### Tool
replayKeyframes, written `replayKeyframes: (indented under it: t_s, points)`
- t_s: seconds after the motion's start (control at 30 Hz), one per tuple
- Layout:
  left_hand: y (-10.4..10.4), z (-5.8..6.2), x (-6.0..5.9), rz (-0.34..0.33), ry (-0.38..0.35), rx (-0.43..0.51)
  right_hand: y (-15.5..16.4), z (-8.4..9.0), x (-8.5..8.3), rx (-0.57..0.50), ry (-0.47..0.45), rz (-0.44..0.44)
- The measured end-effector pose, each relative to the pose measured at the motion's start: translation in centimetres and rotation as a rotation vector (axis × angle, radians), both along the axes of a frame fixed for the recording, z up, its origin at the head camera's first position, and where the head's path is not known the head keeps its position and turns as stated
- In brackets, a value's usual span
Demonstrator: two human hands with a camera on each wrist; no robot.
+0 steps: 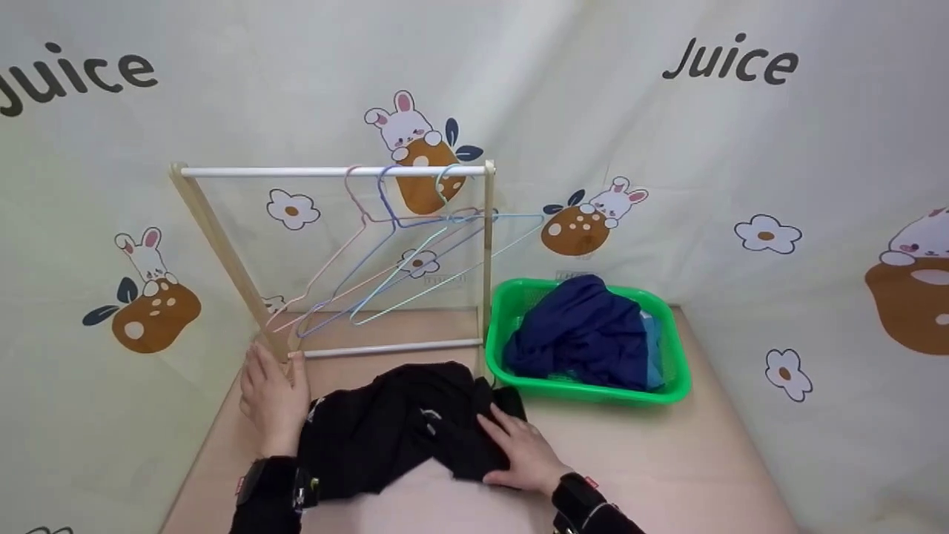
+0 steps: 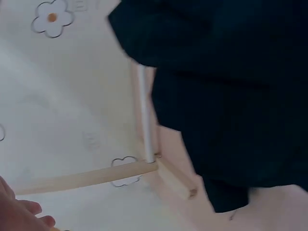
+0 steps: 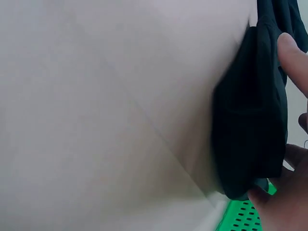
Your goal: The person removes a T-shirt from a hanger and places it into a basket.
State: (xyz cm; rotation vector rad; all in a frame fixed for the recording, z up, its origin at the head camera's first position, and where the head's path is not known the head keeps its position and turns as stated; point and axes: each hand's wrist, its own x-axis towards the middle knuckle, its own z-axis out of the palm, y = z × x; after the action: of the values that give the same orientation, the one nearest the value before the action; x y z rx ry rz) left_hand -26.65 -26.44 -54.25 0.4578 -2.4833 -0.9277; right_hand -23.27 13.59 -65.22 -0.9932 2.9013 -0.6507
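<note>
A crumpled black garment (image 1: 393,434) lies on the pale table in front of a small wooden clothes rack (image 1: 334,171). My right hand (image 1: 519,445) rests flat on the garment's right side with its fingers spread; in the right wrist view a fingertip (image 3: 291,55) touches the black cloth (image 3: 250,125). At the garment's left edge lies my left hand (image 1: 270,389), fingers straight, their tips at the rack's wooden foot (image 1: 285,356). It holds nothing. The left wrist view shows the garment (image 2: 231,96) from close up, the rack's foot (image 2: 175,180) and my fingers (image 2: 21,211) low at the left.
Several thin coloured hangers (image 1: 400,245) hang on the rack's top bar, tilted. A green basket (image 1: 593,393) right of the rack holds dark blue clothes (image 1: 586,334). A printed cloth backdrop (image 1: 741,185) closes in the table at the back and sides.
</note>
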Motion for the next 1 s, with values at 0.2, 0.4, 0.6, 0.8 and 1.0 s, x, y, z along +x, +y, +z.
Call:
replayKeyframes:
  t_s: [0.2, 0.4, 0.6, 0.8, 1.0]
  points:
    - [1.7, -1.9, 0.2, -0.082, -0.120, -0.052, -0.1, -0.1, -0.1, 0.025, -0.034, -0.026]
    - [3.8, -3.6, 0.3, -0.170, -0.204, -0.139, -0.3, -0.2, 0.0, 0.072, 0.041, -0.054]
    - [5.7, -4.6, 0.7, -0.241, -0.222, -0.144, -0.8, -0.3, 0.1, 0.111, 0.059, -0.091]
    - [7.1, -5.5, 1.3, -0.286, -0.225, -0.166, -1.2, -0.4, 0.4, 0.169, 0.055, -0.093]
    - [8.1, -6.0, 1.8, -0.299, -0.172, -0.212, -1.5, -0.7, 0.8, 0.125, 0.113, -0.120]
